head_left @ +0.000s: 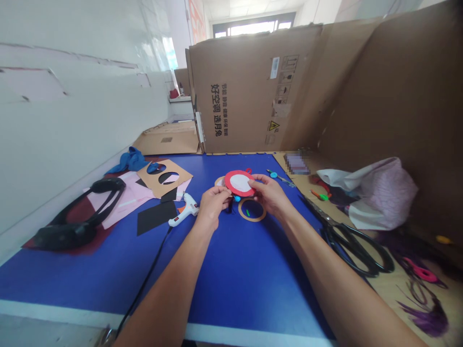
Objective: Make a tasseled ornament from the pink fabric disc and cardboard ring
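Ring of matt red card (231,182) with a smooth white paper centre (239,183); rough brown kraft cardboard template (159,187); matt black paper sheet (152,218). Glue gun of glossy white plastic (184,209). Scissors with glossy black plastic handles (376,262) and metal blades (314,207); soft blue cloth (127,161); smooth, faintly glossy blue tabletop (224,270).

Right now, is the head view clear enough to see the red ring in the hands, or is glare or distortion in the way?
In the head view, the red ring between left hand and right hand looks sharp; the window at the back is blown out, the wide lens bends the blue table's edges, and a pixelated patch hides one item.
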`<action>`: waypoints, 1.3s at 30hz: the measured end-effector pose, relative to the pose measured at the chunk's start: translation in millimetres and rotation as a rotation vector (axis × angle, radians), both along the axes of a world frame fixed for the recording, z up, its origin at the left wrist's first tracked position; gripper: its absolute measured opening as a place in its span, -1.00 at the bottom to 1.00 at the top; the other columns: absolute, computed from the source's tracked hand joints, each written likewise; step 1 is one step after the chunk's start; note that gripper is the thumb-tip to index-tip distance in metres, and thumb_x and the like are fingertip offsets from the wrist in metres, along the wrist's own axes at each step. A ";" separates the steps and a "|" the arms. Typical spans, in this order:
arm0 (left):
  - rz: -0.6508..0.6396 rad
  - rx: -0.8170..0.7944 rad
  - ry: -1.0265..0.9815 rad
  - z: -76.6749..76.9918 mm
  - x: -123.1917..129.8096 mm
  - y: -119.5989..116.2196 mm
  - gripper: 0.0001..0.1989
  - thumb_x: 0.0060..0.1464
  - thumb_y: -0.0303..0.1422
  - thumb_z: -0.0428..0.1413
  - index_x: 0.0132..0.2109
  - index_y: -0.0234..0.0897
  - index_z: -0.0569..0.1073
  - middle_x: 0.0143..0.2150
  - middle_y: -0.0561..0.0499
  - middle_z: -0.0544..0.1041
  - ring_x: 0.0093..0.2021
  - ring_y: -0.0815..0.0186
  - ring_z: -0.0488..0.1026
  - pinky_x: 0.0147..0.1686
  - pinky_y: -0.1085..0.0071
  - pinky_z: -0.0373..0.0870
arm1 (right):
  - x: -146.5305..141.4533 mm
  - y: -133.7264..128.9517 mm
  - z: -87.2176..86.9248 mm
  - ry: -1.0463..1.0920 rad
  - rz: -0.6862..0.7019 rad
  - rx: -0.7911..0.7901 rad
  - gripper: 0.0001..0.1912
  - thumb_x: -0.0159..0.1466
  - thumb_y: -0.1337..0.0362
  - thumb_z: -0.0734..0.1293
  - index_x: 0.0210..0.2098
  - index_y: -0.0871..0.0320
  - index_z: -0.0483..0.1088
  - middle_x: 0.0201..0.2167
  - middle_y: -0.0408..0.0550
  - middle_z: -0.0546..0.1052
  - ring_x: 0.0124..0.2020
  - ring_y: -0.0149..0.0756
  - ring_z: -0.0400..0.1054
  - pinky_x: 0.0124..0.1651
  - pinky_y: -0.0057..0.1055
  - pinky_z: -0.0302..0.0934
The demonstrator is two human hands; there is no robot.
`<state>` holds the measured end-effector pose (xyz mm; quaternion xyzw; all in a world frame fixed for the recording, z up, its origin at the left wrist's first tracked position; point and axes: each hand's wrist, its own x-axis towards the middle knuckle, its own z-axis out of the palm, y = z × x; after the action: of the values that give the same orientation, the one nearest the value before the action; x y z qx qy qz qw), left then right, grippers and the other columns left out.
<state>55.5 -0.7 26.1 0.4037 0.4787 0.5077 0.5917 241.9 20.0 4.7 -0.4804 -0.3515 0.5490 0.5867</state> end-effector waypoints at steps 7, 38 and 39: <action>-0.004 0.013 -0.007 -2.3 -0.7 1.3 -0.84 -0.18 -0.34 0.34 -0.41 -0.25 0.54 -0.39 -0.01 0.62 -0.37 0.34 0.54 -0.31 0.43 0.41 | 1.0 0.0 0.5 -0.011 0.027 0.040 -0.64 0.09 0.21 0.57 -0.15 0.10 0.49 -0.60 -0.23 0.52 -0.67 -0.45 0.32 -0.66 -0.61 0.13; -0.013 0.044 0.011 -1.4 1.2 -0.5 -0.86 -0.13 -0.37 0.35 -0.40 -0.28 0.55 -0.44 0.03 0.56 -0.45 0.42 0.45 -0.38 0.49 0.34 | 0.4 -3.7 7.1 -0.006 0.028 0.072 -0.55 0.05 0.17 0.59 -0.10 0.12 0.51 -0.60 -0.25 0.49 -0.64 -0.48 0.29 -0.64 -0.63 0.12; -0.007 0.040 0.008 -0.3 1.3 -0.6 -0.88 -0.11 -0.38 0.34 -0.39 -0.29 0.56 -0.42 0.02 0.58 -0.44 0.42 0.47 -0.36 0.49 0.37 | 1.0 -3.0 6.7 -0.006 0.021 0.084 -0.54 0.04 0.16 0.59 -0.09 0.12 0.51 -0.60 -0.25 0.50 -0.64 -0.48 0.30 -0.64 -0.63 0.11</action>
<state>56.7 -1.3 25.8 0.4192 0.4694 0.5136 0.5832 242.8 17.0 11.4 -0.4532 -0.3812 0.5385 0.5995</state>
